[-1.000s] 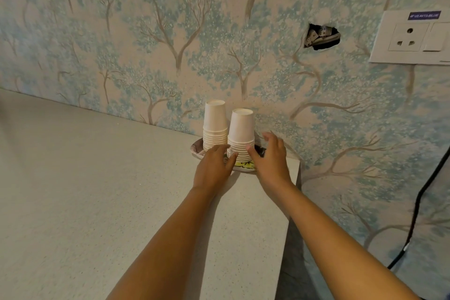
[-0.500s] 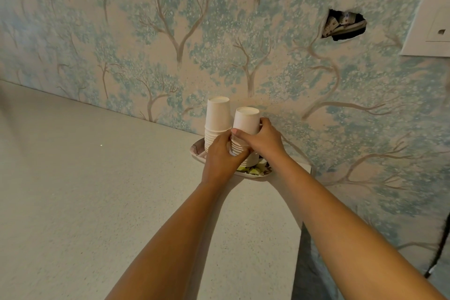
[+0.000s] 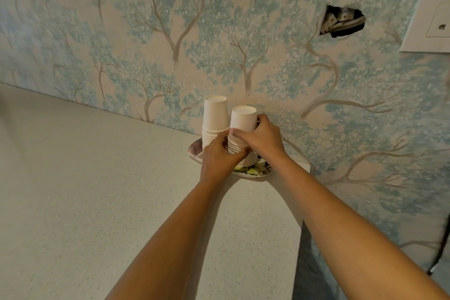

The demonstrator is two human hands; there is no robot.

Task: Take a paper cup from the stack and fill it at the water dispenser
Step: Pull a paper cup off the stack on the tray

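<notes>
Head view: I look down my two bare forearms to the far right corner of a pale speckled counter [image 3: 97, 202], against wallpaper printed with blue-green trees.
Plate: a shallow oval plate [image 3: 193, 151] with a leafy green and purple print sits at that corner; both stacks stand on it.
Stacks: two columns of upside-down white paper cups, smooth tapered cones with ribbed rims; the left stack [image 3: 215, 117] is untouched, just beside the right stack [image 3: 237, 147].
Top cup: the top cup [image 3: 243, 119] of the right stack sits above the ribbed rims.
Right hand: my right hand [image 3: 261, 139] is clamped around the top cup.
Left hand: my left hand [image 3: 219, 158] pinches the stack's ribbed lower rims.
</notes>
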